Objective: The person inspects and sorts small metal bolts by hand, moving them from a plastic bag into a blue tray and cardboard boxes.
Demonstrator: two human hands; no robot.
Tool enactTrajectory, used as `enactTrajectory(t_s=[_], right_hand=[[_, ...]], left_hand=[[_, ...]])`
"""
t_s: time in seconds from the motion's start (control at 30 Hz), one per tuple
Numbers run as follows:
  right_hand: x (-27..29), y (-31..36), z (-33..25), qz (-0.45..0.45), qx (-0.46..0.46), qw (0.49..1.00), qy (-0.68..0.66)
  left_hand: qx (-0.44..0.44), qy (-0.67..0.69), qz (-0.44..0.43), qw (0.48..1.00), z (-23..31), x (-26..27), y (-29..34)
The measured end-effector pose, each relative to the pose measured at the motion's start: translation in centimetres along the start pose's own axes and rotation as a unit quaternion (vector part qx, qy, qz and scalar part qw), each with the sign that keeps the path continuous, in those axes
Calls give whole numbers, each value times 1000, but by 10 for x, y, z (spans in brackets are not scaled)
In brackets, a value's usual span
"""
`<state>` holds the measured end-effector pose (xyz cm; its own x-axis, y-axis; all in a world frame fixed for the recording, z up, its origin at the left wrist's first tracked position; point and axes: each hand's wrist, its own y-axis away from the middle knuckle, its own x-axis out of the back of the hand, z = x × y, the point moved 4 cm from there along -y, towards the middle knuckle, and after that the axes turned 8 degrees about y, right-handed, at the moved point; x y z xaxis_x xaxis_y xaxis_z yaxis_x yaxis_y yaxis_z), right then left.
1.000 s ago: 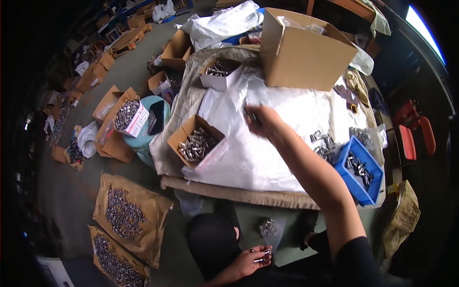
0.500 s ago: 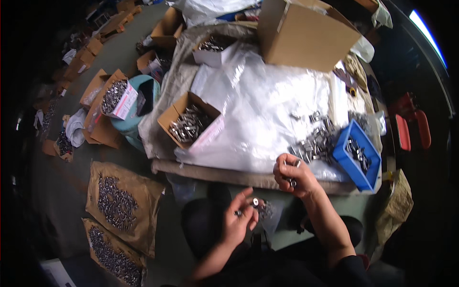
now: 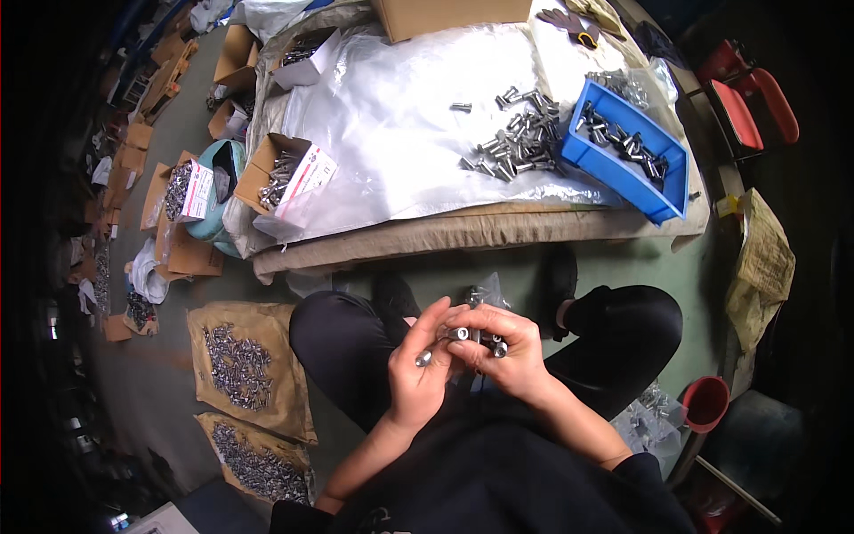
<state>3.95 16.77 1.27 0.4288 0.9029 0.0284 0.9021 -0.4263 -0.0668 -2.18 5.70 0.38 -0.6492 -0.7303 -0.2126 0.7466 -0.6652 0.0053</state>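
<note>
Above my lap, my two hands meet with fingers nearly touching. My left hand point(image 3: 420, 367) is closed around a shiny metal bolt point(image 3: 423, 358). Closed on several more is my right hand point(image 3: 511, 358), with a socket-head bolt point(image 3: 459, 334) at its fingertips, where both hands come together. Other bolt heads poke out beneath the right fingers; how many bolts lie inside is hidden. Beyond my hands, loose bolts point(image 3: 520, 138) are heaped on the plastic-covered work surface point(image 3: 400, 133). Beside the heap, a blue bin point(image 3: 594, 169) holds more bolts.
Cardboard boxes of metal parts point(image 3: 264, 165) stand at the surface's left edge. Left of me, small parts lie on brown sheets point(image 3: 289, 356) on the floor. A red bucket point(image 3: 707, 402) and clear bags of parts point(image 3: 649, 423) are at right. A glove point(image 3: 569, 25) lies far back.
My right hand has come down and left from near the surface's edge to meet my left hand. The head view has tilted lower, bringing my legs into sight.
</note>
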Motion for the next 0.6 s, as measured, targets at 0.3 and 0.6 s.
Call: enactTrajectory(t_s=[0.3, 0.6], right_hand=[[11, 26, 2, -20, 32, 999, 24], [9, 39, -7, -43, 84, 991, 93]], left_hand=[[87, -216, -106, 967, 28, -15, 10], [88, -271, -194, 939, 30, -20, 17]])
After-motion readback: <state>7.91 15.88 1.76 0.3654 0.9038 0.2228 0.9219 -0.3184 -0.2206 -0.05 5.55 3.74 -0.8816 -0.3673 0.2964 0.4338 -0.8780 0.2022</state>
